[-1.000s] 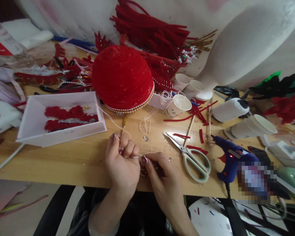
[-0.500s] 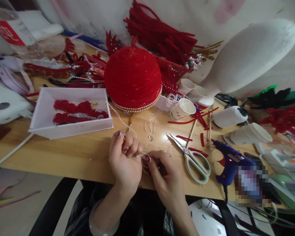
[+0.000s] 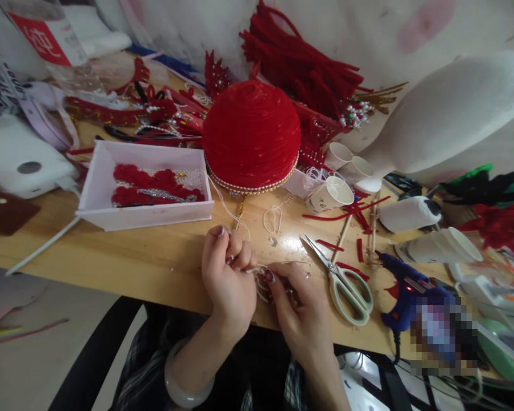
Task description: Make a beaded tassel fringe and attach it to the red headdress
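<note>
Near the table's front edge, my left hand (image 3: 229,282) is closed with its fingers curled around a white thread. To its right, my right hand (image 3: 302,302) pinches a small string of beads (image 3: 262,292), partly hidden under the fingers. The thread runs between the two hands. A thin wire-like strand sticks out past my right index finger; whether it is a needle I cannot tell. Beyond the hands stands a red thread-wrapped dome (image 3: 252,137) with a pearl-trimmed rim and a gold dangle. Scissors (image 3: 342,285) lie partly spread to the right of my right hand.
A white box (image 3: 154,217) with red flowers and beads sits at left. Paper cups (image 3: 332,194), red stem scraps, a blue glue gun (image 3: 405,291) with a lit light, and a white foam head form (image 3: 449,114) occupy the right. Red stems (image 3: 300,63) are piled behind.
The view has swung slightly, so the scene sits further right. Both hands keep nearly the same grip, and a little more of the bead string shows between them.
</note>
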`<state>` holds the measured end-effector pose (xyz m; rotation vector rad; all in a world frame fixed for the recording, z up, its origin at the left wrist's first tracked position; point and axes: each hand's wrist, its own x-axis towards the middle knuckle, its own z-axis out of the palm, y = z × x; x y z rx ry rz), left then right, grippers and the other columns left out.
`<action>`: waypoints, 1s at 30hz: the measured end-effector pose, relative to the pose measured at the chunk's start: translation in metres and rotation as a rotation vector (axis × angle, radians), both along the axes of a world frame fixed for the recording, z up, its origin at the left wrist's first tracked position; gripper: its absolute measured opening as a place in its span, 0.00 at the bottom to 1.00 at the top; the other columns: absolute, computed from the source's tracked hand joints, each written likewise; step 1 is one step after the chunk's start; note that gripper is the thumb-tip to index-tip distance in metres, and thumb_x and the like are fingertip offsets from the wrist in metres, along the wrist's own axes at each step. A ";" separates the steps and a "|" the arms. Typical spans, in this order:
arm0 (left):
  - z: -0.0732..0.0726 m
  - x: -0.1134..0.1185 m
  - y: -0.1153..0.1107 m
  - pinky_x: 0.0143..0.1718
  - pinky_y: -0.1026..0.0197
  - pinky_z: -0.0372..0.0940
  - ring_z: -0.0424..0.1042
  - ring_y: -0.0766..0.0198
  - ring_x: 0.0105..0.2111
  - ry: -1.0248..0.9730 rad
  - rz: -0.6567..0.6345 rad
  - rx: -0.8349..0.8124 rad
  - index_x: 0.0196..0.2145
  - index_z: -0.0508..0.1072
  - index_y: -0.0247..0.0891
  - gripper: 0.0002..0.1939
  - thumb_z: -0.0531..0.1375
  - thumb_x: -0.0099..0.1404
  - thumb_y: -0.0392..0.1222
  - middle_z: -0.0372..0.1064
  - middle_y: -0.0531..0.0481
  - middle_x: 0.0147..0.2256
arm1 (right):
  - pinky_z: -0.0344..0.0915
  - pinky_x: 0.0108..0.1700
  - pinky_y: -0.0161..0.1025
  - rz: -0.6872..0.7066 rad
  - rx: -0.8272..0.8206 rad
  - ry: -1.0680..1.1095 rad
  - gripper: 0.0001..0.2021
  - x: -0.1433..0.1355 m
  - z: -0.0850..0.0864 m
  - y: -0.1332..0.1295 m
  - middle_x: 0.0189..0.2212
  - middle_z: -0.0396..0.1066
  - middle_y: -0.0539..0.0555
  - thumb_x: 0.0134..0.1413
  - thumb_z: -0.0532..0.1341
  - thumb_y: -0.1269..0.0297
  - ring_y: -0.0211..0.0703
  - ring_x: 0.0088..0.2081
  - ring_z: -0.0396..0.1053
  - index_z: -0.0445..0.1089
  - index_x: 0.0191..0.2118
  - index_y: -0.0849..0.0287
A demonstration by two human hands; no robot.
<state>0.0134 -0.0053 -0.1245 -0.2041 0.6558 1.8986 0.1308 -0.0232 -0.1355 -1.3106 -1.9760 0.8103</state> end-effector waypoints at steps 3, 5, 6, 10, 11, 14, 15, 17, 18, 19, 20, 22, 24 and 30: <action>-0.001 0.000 -0.001 0.18 0.67 0.44 0.40 0.73 0.16 0.021 -0.002 0.012 0.22 0.53 0.38 0.18 0.50 0.71 0.31 0.41 0.61 0.19 | 0.66 0.36 0.38 -0.002 -0.004 -0.023 0.07 0.000 0.001 0.000 0.33 0.75 0.52 0.63 0.56 0.72 0.41 0.34 0.71 0.71 0.39 0.56; -0.002 0.000 -0.002 0.18 0.67 0.44 0.40 0.73 0.16 0.035 -0.004 0.016 0.23 0.53 0.39 0.18 0.52 0.70 0.32 0.41 0.61 0.19 | 0.66 0.36 0.39 -0.007 -0.013 -0.029 0.07 0.001 0.002 0.001 0.33 0.74 0.52 0.63 0.56 0.71 0.42 0.34 0.71 0.71 0.38 0.56; -0.003 0.000 -0.002 0.18 0.68 0.44 0.40 0.73 0.16 0.045 -0.005 0.017 0.23 0.53 0.39 0.18 0.53 0.70 0.33 0.41 0.61 0.19 | 0.66 0.35 0.39 -0.010 -0.017 -0.031 0.07 0.001 0.002 0.001 0.32 0.74 0.52 0.63 0.56 0.71 0.42 0.33 0.71 0.71 0.38 0.56; -0.004 0.001 -0.002 0.18 0.68 0.44 0.40 0.73 0.16 0.080 -0.004 0.016 0.23 0.53 0.39 0.18 0.54 0.69 0.34 0.42 0.61 0.19 | 0.64 0.34 0.38 -0.008 -0.011 -0.049 0.07 0.001 0.002 0.001 0.31 0.73 0.52 0.63 0.56 0.72 0.41 0.32 0.69 0.71 0.38 0.57; -0.003 0.001 -0.002 0.18 0.68 0.44 0.40 0.73 0.16 0.083 -0.002 0.016 0.23 0.53 0.39 0.17 0.54 0.69 0.33 0.42 0.61 0.18 | 0.64 0.35 0.38 -0.003 -0.013 -0.054 0.07 0.001 0.002 0.002 0.31 0.73 0.52 0.63 0.56 0.72 0.41 0.32 0.69 0.71 0.38 0.57; -0.002 0.002 -0.002 0.18 0.68 0.45 0.40 0.72 0.16 0.103 0.014 0.010 0.24 0.54 0.39 0.17 0.54 0.69 0.33 0.43 0.62 0.18 | 0.64 0.34 0.38 0.004 -0.061 -0.040 0.07 0.002 0.003 0.002 0.31 0.73 0.52 0.64 0.56 0.70 0.41 0.32 0.70 0.71 0.37 0.57; -0.001 0.002 -0.001 0.19 0.68 0.46 0.41 0.72 0.16 0.110 0.016 0.009 0.24 0.54 0.39 0.17 0.53 0.69 0.33 0.43 0.61 0.18 | 0.64 0.34 0.38 -0.004 -0.080 -0.024 0.07 0.002 0.003 0.002 0.31 0.73 0.52 0.64 0.56 0.69 0.41 0.32 0.70 0.71 0.37 0.57; 0.000 0.002 -0.001 0.19 0.69 0.47 0.41 0.72 0.16 0.117 0.014 0.014 0.23 0.54 0.39 0.17 0.53 0.70 0.33 0.43 0.61 0.18 | 0.65 0.32 0.37 -0.025 -0.117 0.016 0.07 0.002 0.004 0.003 0.30 0.73 0.52 0.64 0.56 0.67 0.41 0.31 0.70 0.71 0.37 0.57; 0.000 0.002 0.000 0.19 0.69 0.47 0.41 0.72 0.16 0.119 0.007 0.022 0.23 0.54 0.39 0.17 0.53 0.70 0.33 0.43 0.61 0.18 | 0.65 0.31 0.36 -0.030 -0.134 0.037 0.07 0.002 0.004 0.003 0.30 0.73 0.52 0.64 0.56 0.66 0.41 0.31 0.70 0.71 0.37 0.57; 0.000 0.002 0.001 0.19 0.69 0.48 0.42 0.72 0.16 0.123 0.000 0.033 0.23 0.55 0.39 0.17 0.53 0.70 0.33 0.43 0.61 0.18 | 0.65 0.31 0.36 -0.032 -0.153 0.059 0.07 0.002 0.004 0.003 0.30 0.73 0.52 0.64 0.56 0.65 0.41 0.31 0.70 0.71 0.36 0.57; -0.001 0.002 0.001 0.19 0.69 0.48 0.43 0.73 0.16 0.132 -0.011 0.045 0.22 0.55 0.39 0.17 0.54 0.69 0.33 0.44 0.61 0.18 | 0.66 0.31 0.36 -0.033 -0.174 0.084 0.07 0.003 0.004 0.003 0.30 0.73 0.53 0.64 0.56 0.65 0.41 0.31 0.70 0.71 0.36 0.57; -0.003 0.002 0.003 0.21 0.70 0.53 0.49 0.73 0.17 0.167 -0.024 0.064 0.23 0.58 0.38 0.16 0.55 0.68 0.33 0.49 0.61 0.19 | 0.66 0.31 0.36 -0.038 -0.223 0.151 0.08 0.005 0.004 0.004 0.30 0.72 0.52 0.64 0.57 0.63 0.40 0.30 0.70 0.71 0.35 0.58; -0.007 0.001 0.003 0.27 0.69 0.61 0.59 0.72 0.21 0.228 -0.031 0.062 0.25 0.63 0.38 0.12 0.57 0.67 0.33 0.57 0.58 0.22 | 0.65 0.30 0.36 -0.069 -0.271 0.233 0.09 0.009 0.003 0.006 0.29 0.71 0.52 0.63 0.58 0.60 0.40 0.29 0.68 0.71 0.34 0.58; -0.015 -0.009 0.002 0.37 0.64 0.69 0.72 0.67 0.30 0.657 -0.193 0.048 0.32 0.71 0.38 0.07 0.60 0.68 0.42 0.71 0.52 0.29 | 0.54 0.24 0.34 -0.157 -0.415 0.432 0.12 0.027 -0.005 0.012 0.22 0.62 0.46 0.62 0.60 0.53 0.36 0.22 0.57 0.69 0.35 0.57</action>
